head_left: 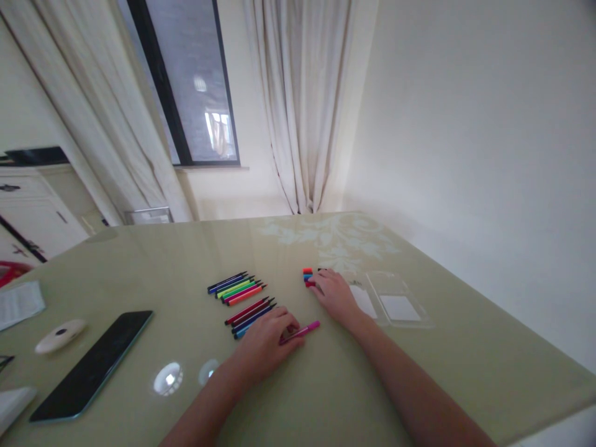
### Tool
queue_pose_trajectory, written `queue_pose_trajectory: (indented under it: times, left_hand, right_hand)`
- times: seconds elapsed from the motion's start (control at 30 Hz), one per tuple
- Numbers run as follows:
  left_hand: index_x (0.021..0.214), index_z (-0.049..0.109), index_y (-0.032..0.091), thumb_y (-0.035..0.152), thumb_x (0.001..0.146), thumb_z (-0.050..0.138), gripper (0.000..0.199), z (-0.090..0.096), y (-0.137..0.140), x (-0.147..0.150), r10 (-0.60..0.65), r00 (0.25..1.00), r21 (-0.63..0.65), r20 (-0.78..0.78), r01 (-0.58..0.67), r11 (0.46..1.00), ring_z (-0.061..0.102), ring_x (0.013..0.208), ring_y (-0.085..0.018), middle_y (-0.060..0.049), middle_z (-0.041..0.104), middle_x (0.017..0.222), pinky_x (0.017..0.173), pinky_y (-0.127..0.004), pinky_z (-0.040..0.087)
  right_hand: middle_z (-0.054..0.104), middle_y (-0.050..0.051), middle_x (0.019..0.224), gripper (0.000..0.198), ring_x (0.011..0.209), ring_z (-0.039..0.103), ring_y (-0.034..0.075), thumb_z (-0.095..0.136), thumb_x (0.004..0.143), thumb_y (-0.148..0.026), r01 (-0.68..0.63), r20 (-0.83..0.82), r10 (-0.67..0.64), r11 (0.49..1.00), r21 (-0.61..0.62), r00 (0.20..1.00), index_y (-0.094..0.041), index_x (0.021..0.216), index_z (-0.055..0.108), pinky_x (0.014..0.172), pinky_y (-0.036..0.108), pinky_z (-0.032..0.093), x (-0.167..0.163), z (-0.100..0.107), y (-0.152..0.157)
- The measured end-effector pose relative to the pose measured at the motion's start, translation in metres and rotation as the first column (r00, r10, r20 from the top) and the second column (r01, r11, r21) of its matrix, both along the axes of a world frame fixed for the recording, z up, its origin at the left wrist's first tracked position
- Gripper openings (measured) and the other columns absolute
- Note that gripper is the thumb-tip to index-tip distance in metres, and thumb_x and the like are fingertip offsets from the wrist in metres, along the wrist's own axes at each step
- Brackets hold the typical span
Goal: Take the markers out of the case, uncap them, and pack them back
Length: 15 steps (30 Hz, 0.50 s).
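My left hand [269, 338] is low over the table, its thumb and fingers closed around a magenta felt-tip pen [307, 330]. The pen's bright end points right; its other end is hidden in the hand. Beside and partly under this hand lies a row of uncapped dark red and blue felt-tip pens [246, 311]. Farther back is another row of uncapped pens [237, 287] in blue, yellow, green, pink and orange. My right hand [336, 297] rests with curled fingers at a small group of coloured pen caps [307, 277]; whatever is between its fingertips is hidden.
An open clear plastic case [410, 295] lies right of my right hand. At the left are a black tablet [93, 366], a white oval object [60, 336] and a paper sheet [21, 304]. The table [195, 248] runs back towards a curtained window; a wall stands right.
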<state>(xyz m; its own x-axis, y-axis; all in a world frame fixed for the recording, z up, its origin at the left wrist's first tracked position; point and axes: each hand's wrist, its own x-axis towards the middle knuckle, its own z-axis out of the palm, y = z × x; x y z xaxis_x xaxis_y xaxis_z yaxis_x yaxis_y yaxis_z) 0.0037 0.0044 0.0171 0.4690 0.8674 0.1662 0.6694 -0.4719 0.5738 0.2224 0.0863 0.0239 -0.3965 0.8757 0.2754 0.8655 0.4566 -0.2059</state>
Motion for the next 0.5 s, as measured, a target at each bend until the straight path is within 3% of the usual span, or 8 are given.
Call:
queue_pose_trajectory:
  times: [0.17,0.3,0.4,0.5]
  left_hand:
    - [0.090,0.069,0.022,0.030,0.094,0.060,0.013,0.009,0.018,-0.030,0.210,0.977,0.032,0.025,-0.210,0.977,0.065,0.084,-0.021,-0.003,0.070,0.090,0.075,-0.031,0.047]
    - [0.090,0.069,0.022,0.035,0.081,0.074,0.017,0.012,0.027,-0.059,0.269,0.962,-0.015,-0.038,-0.270,0.963,0.065,0.084,-0.023,-0.003,0.071,0.091,0.073,-0.032,0.048]
    - [0.096,0.070,0.022,0.041,0.088,0.066,0.021,0.009,0.030,-0.071,0.332,0.940,0.029,-0.079,-0.331,0.943,0.066,0.092,-0.026,-0.006,0.072,0.098,0.080,-0.035,0.049]
    - [0.098,0.074,0.021,0.034,0.097,0.052,0.025,0.005,0.033,-0.077,0.441,0.878,0.101,-0.185,-0.429,0.897,0.065,0.101,-0.027,-0.009,0.071,0.104,0.091,-0.039,0.047]
  right_hand:
    - [0.072,0.008,0.107,0.015,0.105,0.062,0.025,0.061,0.098,-0.021,-0.014,-0.014,0.013,1.000,-0.027,1.000,-0.021,0.100,0.076,0.092,0.035,0.045,0.001,-0.001,-0.001]
    - [0.071,0.009,0.106,0.015,0.106,0.061,0.024,0.060,0.098,-0.021,-0.032,-0.021,0.031,0.999,-0.033,0.999,-0.020,0.098,0.076,0.093,0.035,0.045,-0.001,-0.002,-0.001]
    - [0.071,0.009,0.108,0.015,0.108,0.061,0.024,0.060,0.099,-0.021,-0.031,-0.025,0.030,0.999,-0.042,0.999,-0.020,0.099,0.075,0.094,0.035,0.044,-0.002,-0.002,-0.001]
    - [0.072,0.009,0.108,0.014,0.109,0.061,0.024,0.060,0.099,-0.020,-0.030,-0.017,0.029,0.998,-0.050,0.999,-0.019,0.099,0.075,0.094,0.035,0.044,-0.002,-0.001,-0.001]
